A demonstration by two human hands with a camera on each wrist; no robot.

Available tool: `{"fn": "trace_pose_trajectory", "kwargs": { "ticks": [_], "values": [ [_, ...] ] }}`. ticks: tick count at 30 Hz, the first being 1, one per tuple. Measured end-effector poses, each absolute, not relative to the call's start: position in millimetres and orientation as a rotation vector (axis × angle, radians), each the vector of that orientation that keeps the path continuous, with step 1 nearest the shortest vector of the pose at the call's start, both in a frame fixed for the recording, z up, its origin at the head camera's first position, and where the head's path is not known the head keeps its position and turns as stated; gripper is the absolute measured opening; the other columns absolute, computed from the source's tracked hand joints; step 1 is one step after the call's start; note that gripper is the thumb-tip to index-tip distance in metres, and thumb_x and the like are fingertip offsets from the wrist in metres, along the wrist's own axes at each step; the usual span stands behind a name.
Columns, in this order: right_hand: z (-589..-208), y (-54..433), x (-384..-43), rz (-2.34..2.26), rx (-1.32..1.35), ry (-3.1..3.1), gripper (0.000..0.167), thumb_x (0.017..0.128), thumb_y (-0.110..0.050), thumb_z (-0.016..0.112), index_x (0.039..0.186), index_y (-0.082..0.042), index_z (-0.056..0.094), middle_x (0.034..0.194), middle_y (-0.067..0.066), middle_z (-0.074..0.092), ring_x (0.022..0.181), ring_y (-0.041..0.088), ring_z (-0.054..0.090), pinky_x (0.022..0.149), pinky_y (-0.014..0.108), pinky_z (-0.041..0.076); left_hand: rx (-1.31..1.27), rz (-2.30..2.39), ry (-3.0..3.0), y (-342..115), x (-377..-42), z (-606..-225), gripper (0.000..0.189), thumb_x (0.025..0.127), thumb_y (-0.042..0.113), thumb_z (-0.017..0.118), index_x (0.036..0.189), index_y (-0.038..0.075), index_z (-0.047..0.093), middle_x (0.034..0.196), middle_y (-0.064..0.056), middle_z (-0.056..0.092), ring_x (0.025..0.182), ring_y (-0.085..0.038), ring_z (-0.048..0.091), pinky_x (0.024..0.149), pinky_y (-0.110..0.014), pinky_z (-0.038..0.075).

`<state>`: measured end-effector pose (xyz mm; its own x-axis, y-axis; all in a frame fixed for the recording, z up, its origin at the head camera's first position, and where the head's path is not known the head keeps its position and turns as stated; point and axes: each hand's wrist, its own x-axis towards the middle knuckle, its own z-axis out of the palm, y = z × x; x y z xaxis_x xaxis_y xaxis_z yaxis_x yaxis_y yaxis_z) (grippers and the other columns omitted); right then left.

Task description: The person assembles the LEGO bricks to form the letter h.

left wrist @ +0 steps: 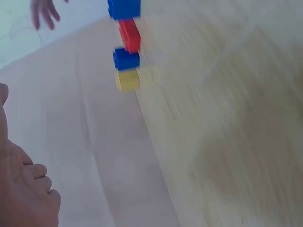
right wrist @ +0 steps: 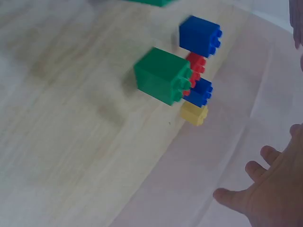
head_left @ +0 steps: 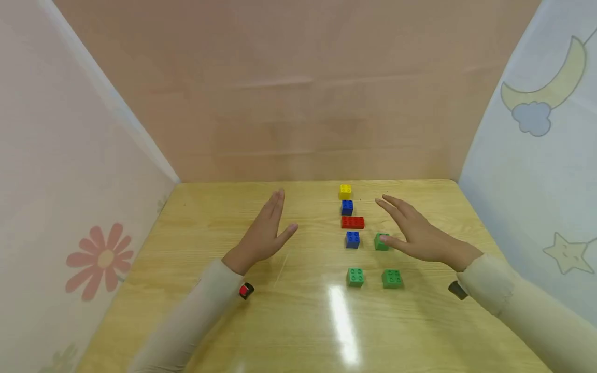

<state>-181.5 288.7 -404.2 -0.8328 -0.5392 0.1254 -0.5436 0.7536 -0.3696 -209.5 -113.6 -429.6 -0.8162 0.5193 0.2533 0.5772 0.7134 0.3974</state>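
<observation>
Both hands hover over the table with nothing in them. My left hand point(head_left: 264, 231) is left of the bricks, fingers straight and thumb spread to the right. My right hand point(head_left: 420, 233) reaches in from the right with fingers extended, its thumb overlapping a green brick point(head_left: 380, 242) in the head view. Left of that stands a blue brick point(head_left: 352, 240). Behind it, a long red brick point(head_left: 352, 223), a second blue brick point(head_left: 347, 207) and a yellow brick point(head_left: 345, 191) run toward the back edge. Two more green bricks, one light point(head_left: 355, 277) and one darker point(head_left: 392, 279), sit nearer the front.
A wooden table point(head_left: 308, 321) carries the bricks. A plain tan backdrop point(head_left: 298, 103) rises at its back edge. Patterned cloth walls point(head_left: 527, 171) stand on both sides. Each wrist wears a small dark camera, the left camera point(head_left: 246, 290) with a red spot.
</observation>
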Motion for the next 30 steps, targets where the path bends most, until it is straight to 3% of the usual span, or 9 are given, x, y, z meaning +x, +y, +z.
{"fn": "trace_pose_trajectory", "kwargs": {
  "ticks": [7, 12, 16, 21, 30],
  "values": [
    [-428, 302, -151, 0.528, 0.977, -2.944, 0.091, 0.086, -0.046, 0.072, 0.155, -0.013, 0.022, 0.155, 0.01, 0.025, 0.14, 0.036, 0.022, 0.104, 0.065, 0.021, -1.023, -0.86, -2.843, -84, -185, -441, 0.083, 0.099, 0.052, 0.047, 0.157, 0.014, 0.001, 0.163, -0.005, 0.006, 0.148, -0.02, 0.008, 0.116, -0.046, 0.021],
    [-435, 303, -145, 0.522, 0.966, -2.946, 0.076, 0.082, -0.047, 0.076, 0.141, -0.01, 0.045, 0.137, 0.006, 0.045, 0.126, 0.028, 0.039, 0.097, 0.058, 0.033, -1.13, -0.937, -2.942, -53, -174, -446, 0.078, 0.096, 0.057, 0.051, 0.157, 0.02, 0.018, 0.157, -0.001, 0.028, 0.141, -0.021, 0.032, 0.111, -0.043, 0.032],
    [-441, 299, -143, 0.535, 0.982, -2.993, 0.063, 0.08, -0.048, 0.078, 0.127, -0.012, 0.057, 0.122, -0.001, 0.055, 0.113, 0.018, 0.047, 0.09, 0.05, 0.038, -1.16, -0.978, -3.011, -33, -169, -454, 0.073, 0.094, 0.053, 0.058, 0.153, 0.021, 0.031, 0.15, 0.0, 0.041, 0.135, -0.018, 0.042, 0.109, -0.037, 0.037],
    [-447, 297, -139, 0.509, 0.982, -3.075, 0.066, 0.077, -0.052, 0.079, 0.125, -0.013, 0.058, 0.12, -0.002, 0.058, 0.111, 0.018, 0.051, 0.092, 0.05, 0.042, -1.18, -1.027, -3.057, -17, -163, -459, 0.068, 0.092, 0.045, 0.065, 0.149, 0.018, 0.04, 0.146, 0.0, 0.047, 0.132, -0.016, 0.045, 0.107, -0.034, 0.038],
    [-459, 302, -129, 0.664, 0.859, -3.234, 0.071, 0.078, -0.042, 0.081, 0.131, -0.01, 0.046, 0.126, 0.003, 0.055, 0.116, 0.02, 0.054, 0.098, 0.044, 0.046, -1.247, -1.039, -3.079, -3, -161, -468, 0.067, 0.09, 0.042, 0.068, 0.146, 0.013, 0.044, 0.145, 0.0, 0.048, 0.133, -0.016, 0.044, 0.109, -0.032, 0.036]
  ]
}}
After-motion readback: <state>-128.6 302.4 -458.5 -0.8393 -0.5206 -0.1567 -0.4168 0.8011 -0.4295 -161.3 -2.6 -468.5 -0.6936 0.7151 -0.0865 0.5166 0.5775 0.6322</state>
